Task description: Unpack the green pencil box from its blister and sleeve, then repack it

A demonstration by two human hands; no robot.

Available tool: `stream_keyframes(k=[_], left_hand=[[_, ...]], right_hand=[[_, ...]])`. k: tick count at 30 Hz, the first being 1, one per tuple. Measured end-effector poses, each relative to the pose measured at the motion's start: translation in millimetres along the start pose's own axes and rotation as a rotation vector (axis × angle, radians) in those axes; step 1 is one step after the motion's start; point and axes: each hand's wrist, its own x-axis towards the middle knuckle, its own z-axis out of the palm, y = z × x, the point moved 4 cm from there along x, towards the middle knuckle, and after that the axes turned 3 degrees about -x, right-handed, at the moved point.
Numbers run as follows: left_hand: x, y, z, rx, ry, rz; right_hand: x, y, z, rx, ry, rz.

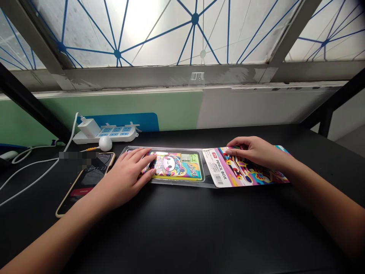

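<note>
A colourful pencil box (178, 166) with a cartoon face and the word SPORT lies in a clear plastic tray (182, 184) on the black desk. Over its left end rests my left hand (129, 169), open, fingers spread and pressing lightly on the tray and box. To the right, a bright printed card (221, 175) marked PENCIL BOX, with a barcode, overlaps the tray's right end. My right hand (253, 150) has its fingers closed at the card's far edge, thumb on the printed face. Part of the card is hidden under that hand.
A phone (75, 192) lies beside my left forearm. Behind it stand a white power strip (119, 133) with a charger (89, 127), a small round white object (105, 144), and white cables (37, 190). The wall (176, 108) and window are at the desk's back.
</note>
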Motion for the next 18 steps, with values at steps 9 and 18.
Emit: stream_keyframes(k=[9, 18], left_hand=[[-4, -1, -5.3, 0.015, -0.071, 0.002], [-7, 29, -10.5, -0.117, -0.142, 0.160]], right_hand=[[-6, -5, -3, 0.027, 0.076, 0.038], [-22, -49, 38, 0.055, -0.004, -0.029]])
